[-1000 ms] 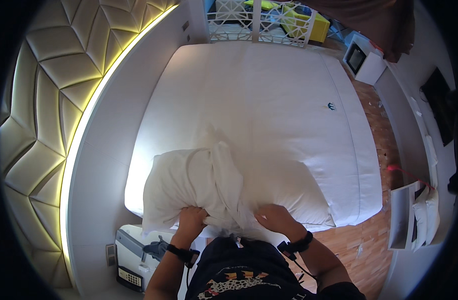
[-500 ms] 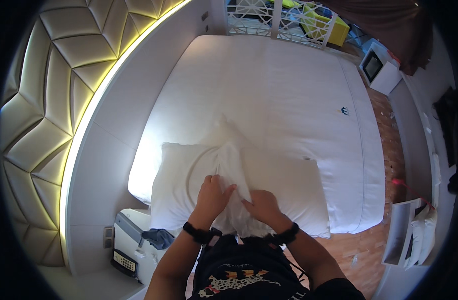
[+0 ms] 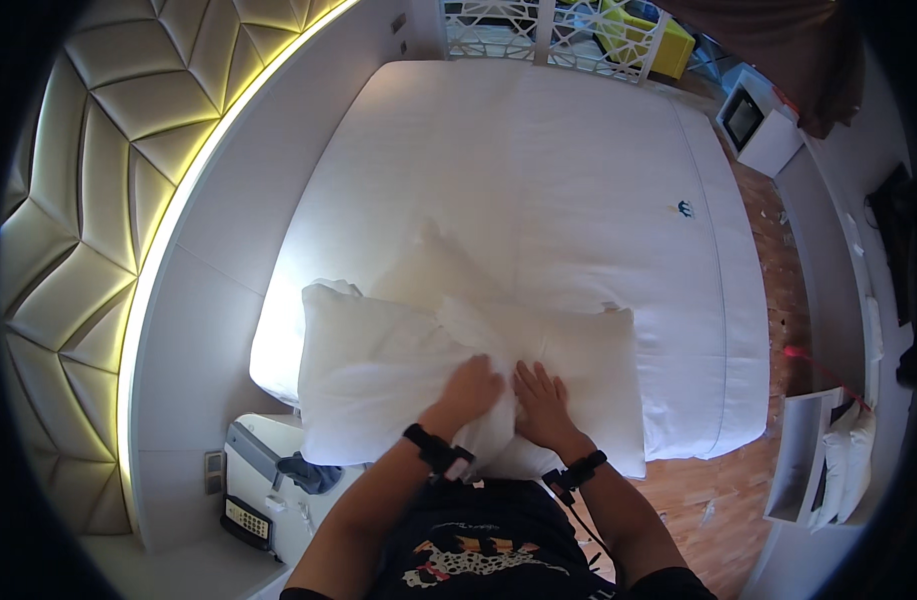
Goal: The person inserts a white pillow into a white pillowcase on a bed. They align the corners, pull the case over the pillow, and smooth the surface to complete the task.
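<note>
A plump white pillow in a white pillowcase lies across the near side of the bed, right in front of me. Its cloth is creased and folded in the middle. My left hand has its fingers curled into the cloth at this fold, the fingertips partly hidden. Just to its right, my right hand rests on the pillow with its fingers spread and nothing held. Each wrist wears a black band with a small device on it.
The white-covered bed stretches away. At the lower left stands a white bedside table with a telephone and a dark grey cloth. A padded wall runs along the left. White shelving holding pillows stands at the right.
My left hand has moved right, taking the pillowcase cloth across the middle. My right hand has loosened from the cloth and spread its fingers on the pillow. The raised fold lies flatter.
</note>
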The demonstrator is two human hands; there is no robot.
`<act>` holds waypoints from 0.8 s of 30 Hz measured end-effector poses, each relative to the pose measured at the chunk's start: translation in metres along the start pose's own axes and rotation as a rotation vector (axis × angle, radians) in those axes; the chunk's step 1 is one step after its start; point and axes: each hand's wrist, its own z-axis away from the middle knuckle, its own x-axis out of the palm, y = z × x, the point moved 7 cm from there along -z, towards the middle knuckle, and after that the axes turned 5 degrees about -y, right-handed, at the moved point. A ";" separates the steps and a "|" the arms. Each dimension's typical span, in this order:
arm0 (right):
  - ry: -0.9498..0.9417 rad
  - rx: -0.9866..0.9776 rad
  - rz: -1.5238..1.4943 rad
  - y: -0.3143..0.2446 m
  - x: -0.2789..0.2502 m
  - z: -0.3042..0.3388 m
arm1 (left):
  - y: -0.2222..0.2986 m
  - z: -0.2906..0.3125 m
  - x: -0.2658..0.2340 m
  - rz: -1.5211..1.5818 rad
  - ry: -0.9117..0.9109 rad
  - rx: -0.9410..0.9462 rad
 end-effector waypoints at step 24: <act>0.222 0.298 -0.203 0.070 -0.065 -0.102 | -0.028 0.031 -0.096 -0.089 0.297 0.193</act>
